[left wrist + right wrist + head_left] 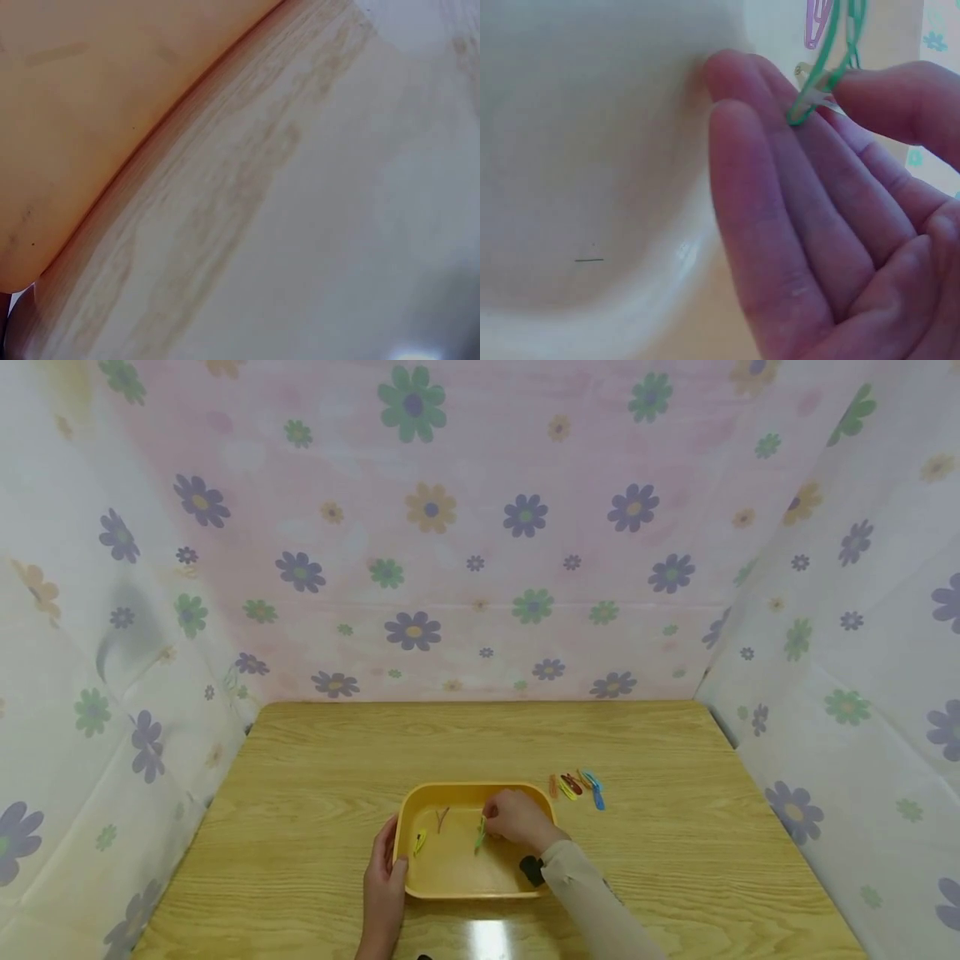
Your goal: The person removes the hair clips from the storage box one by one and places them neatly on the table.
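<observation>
A yellow plastic tray (465,888) lies on the table. My left hand (384,881) grips its left side, thumb at the rim and fingers along the outer wall. Over the tray's right half, my right hand (519,818) pinches a green hair clip (480,837) between thumb and fingers, its end pointing down toward the tray floor. In the right wrist view the clip's green outline shows against the fingers. A yellow hair clip (420,841) and a pinkish-brown hair clip (442,819) lie in the tray's left part. Only the tray's wall and the table show in the left wrist view.
Beyond the tray's right back corner lies a small group of hair clips: an orange one (553,786), a dark red one (573,784), a blue one (598,797) and others. Flower-patterned cloth (480,568) hangs behind and on both sides of the wooden table (300,777).
</observation>
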The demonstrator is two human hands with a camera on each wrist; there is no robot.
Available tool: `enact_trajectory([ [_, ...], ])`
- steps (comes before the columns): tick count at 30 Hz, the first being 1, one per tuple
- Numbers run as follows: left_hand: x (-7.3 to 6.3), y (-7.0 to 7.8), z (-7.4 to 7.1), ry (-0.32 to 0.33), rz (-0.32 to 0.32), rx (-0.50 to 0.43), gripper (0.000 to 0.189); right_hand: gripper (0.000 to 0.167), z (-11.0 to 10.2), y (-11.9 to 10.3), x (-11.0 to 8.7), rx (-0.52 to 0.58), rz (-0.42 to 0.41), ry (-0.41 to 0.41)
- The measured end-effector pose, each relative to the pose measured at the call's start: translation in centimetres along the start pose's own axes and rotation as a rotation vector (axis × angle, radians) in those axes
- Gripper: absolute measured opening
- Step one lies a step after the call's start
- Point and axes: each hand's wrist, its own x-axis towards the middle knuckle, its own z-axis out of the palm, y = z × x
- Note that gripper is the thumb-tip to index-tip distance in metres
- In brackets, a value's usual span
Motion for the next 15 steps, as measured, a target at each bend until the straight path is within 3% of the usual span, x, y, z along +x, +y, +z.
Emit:
enact_trajectory([
  [4, -0.1, -0.2, 0.0, 0.001, -0.024, 0.022, 0.057, 0.010, 0.1, 0.5, -0.1, 0.103, -0.023, -0.016],
  [8, 0.0, -0.2, 0.0, -0.001, -0.006, 0.020, 0.058, 0.007, 0.1, 1.1, 0.2, 0.189, -0.050, -0.005],
  [15, -0.2, 1.2, 0.0, -0.008, -0.013, 0.017, 0.057, 0.014, -0.1, 1.4, 0.6, 0.288, -0.052, -0.005],
])
